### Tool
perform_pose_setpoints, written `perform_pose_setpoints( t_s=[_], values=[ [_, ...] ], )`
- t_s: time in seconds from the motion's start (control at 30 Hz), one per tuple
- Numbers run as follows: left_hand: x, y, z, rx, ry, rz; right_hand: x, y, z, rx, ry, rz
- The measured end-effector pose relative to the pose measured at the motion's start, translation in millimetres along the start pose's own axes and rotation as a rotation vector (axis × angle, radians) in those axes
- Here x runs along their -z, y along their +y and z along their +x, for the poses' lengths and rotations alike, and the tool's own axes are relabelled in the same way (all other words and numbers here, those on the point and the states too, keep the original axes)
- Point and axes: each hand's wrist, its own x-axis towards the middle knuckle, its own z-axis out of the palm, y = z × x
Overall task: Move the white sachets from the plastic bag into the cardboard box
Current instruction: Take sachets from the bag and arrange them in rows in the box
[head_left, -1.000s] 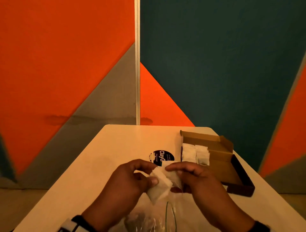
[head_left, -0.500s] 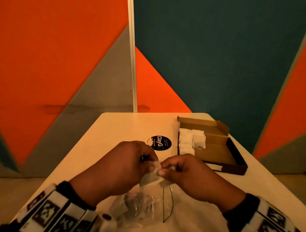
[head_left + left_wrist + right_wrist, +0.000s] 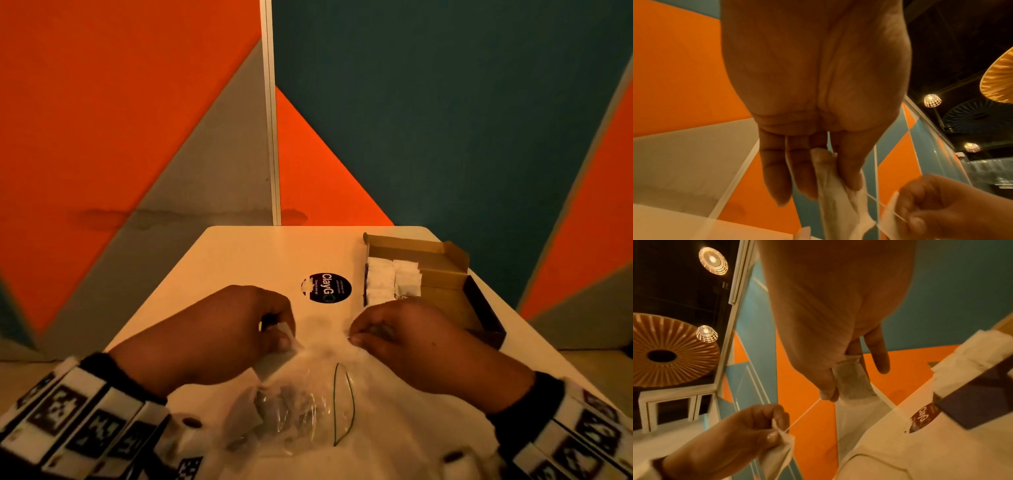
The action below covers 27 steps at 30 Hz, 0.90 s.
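Note:
My left hand (image 3: 279, 337) pinches a white sachet (image 3: 275, 359) between thumb and fingers, just above the clear plastic bag (image 3: 294, 407) lying on the table. My right hand (image 3: 356, 337) pinches a second sachet (image 3: 853, 382), mostly hidden in the head view. A thin thread (image 3: 803, 415) runs taut between the two sachets, which are a hand's width apart. The left sachet (image 3: 832, 203) hangs crumpled below my thumb. The open cardboard box (image 3: 404, 243) sits to the right, just beyond my right hand, with several white sachets (image 3: 394, 281) packed along its left side.
The pale table (image 3: 239, 260) carries a round black sticker (image 3: 327, 287) between my hands and the box. More sachets show dimly inside the bag, and a thin green line (image 3: 352, 404) marks its mouth. An orange, grey and teal wall stands close behind the table's far edge.
My hands, which held the sachets bunched together, have pulled apart sideways, left hand leftward and right hand toward the box. The thread between the two sachets is now stretched.

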Motion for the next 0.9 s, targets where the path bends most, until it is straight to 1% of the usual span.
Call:
perform_pose_setpoints(
  t_s=[0.07,0.17,0.23,0.27,0.3,0.37,0.43,0.5,0.53,0.6,0.8,0.9],
  values=[
    [4,-12,-5,0.034,0.018,0.020,7,10,-1,-0.017,-0.051,-0.074],
    [10,-26,-12,0.087,0.066,0.009,15,31,0,-0.104,-0.109,-0.116],
    [11,-28,-11,0.092,0.084,0.004,18,39,1,-0.164,-0.110,-0.102],
    [10,-26,-9,0.085,0.086,0.001,19,38,3,-0.170,-0.085,-0.077],
    [9,-22,-6,0.072,0.082,-0.002,18,34,4,-0.158,-0.056,-0.033],
    [4,-8,2,0.024,0.058,-0.014,13,15,7,-0.083,-0.033,0.096],
    [-1,8,10,-0.028,0.035,-0.028,3,-9,11,0.010,-0.073,0.192],
    [-4,19,14,-0.056,0.026,-0.003,-11,-21,17,0.099,-0.082,0.162],
    [-4,21,15,-0.061,0.027,0.010,-14,-24,20,0.107,-0.055,0.138],
    [-2,20,14,-0.062,0.040,0.006,-12,-23,24,0.066,-0.016,0.156],
    [-2,0,5,0.005,0.043,-0.013,7,-14,17,0.024,-0.020,0.156],
    [-6,-11,-1,0.017,0.033,-0.145,15,-7,15,-0.006,0.017,0.137]
  ],
)
